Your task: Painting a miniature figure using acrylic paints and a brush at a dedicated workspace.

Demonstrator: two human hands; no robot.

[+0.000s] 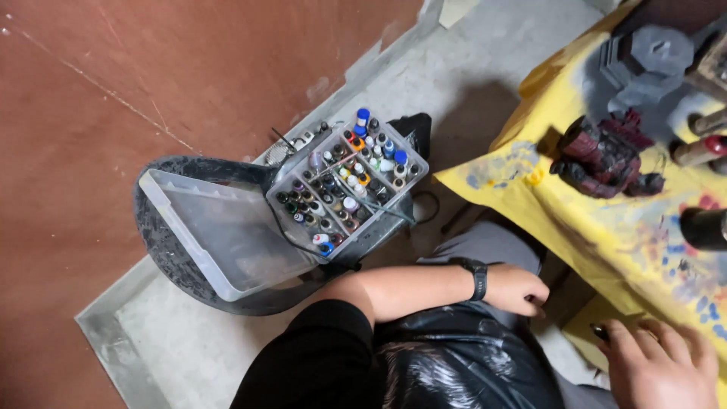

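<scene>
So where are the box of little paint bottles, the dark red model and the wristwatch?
box of paint bottles [347, 189], head view, on the bottles in the middle of the tray.
dark red model [602, 159], head view, on its body.
wristwatch [478, 279], head view, on the black band at the left wrist.

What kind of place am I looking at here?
Probably a hobby model-painting corner: a clear plastic case of small paint bottles on a stool, a dark red painted model figure, and a paint-spattered yellow table cover.

dark red model [606, 157] on yellow cloth [598, 227]
</scene>
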